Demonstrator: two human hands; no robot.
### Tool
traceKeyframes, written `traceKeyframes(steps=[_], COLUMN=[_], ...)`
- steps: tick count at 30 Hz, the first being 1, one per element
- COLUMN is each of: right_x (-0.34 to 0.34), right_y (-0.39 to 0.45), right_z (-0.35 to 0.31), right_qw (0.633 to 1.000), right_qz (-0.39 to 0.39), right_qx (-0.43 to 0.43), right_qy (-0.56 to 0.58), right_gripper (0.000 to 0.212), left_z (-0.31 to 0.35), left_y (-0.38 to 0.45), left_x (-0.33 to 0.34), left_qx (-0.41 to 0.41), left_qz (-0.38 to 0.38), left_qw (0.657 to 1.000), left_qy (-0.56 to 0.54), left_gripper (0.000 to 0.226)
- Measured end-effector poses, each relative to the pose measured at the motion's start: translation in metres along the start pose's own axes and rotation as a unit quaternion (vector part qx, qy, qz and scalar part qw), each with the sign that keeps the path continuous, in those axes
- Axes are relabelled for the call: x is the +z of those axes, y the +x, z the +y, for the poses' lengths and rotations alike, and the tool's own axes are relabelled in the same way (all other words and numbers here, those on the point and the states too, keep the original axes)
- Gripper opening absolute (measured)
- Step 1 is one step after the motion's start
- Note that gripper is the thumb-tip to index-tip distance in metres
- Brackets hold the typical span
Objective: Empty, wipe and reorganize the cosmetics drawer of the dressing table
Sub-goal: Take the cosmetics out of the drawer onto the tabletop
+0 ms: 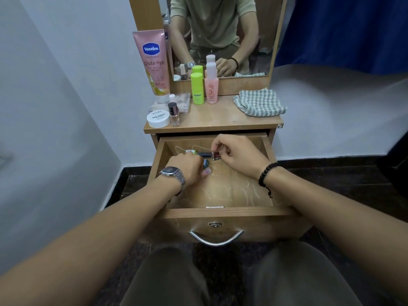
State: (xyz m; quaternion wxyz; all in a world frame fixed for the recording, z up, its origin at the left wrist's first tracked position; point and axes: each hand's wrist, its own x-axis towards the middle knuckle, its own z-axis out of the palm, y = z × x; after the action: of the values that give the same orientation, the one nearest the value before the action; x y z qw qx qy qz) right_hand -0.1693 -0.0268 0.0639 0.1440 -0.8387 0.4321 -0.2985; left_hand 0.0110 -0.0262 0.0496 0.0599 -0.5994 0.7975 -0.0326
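Note:
The wooden drawer (227, 212) of the dressing table is pulled out. Both my hands are inside it. My right hand (237, 153) pinches a dark red nail polish bottle (216, 155) with a black cap. My left hand (187, 167) is curled over small items at the drawer's left: a grey-blue bottle (206, 163) and a pale pink bottle (206, 172) show beside its fingers. A small green item (191, 152) lies behind them. What the left hand holds is hidden.
On the tabletop (216, 120) stand a pink Vaseline tube (153, 62), a white nail polish remover jar (158, 119), a clear bottle (174, 114), a clear box (181, 102), a green bottle (197, 88), a pink bottle (211, 85) and a checked cloth (260, 102). A mirror (220, 36) stands behind.

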Motion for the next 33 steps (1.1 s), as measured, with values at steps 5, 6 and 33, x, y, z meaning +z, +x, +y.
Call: traceKeyframes(steps=[5, 6, 33], right_x=[0.006, 0.007, 0.009], right_y=[-0.008, -0.008, -0.014], right_z=[-0.003, -0.002, -0.004], right_qw=[0.999, 0.998, 0.992], right_qz=[-0.046, -0.054, -0.075], right_qx=[0.014, 0.015, 0.043], right_qy=[-0.006, -0.012, -0.088], right_gripper=[0.027, 0.027, 0.018], left_z=[0.006, 0.006, -0.033], left_y=[0.004, 0.005, -0.003], left_x=[0.006, 0.007, -0.039], left_qx=[0.013, 0.017, -0.045], left_qz=[0.002, -0.002, -0.018], left_qw=[1.0, 1.0, 0.94], left_qy=[0.016, 0.017, -0.337], left_gripper=[0.033, 0.032, 0.019])
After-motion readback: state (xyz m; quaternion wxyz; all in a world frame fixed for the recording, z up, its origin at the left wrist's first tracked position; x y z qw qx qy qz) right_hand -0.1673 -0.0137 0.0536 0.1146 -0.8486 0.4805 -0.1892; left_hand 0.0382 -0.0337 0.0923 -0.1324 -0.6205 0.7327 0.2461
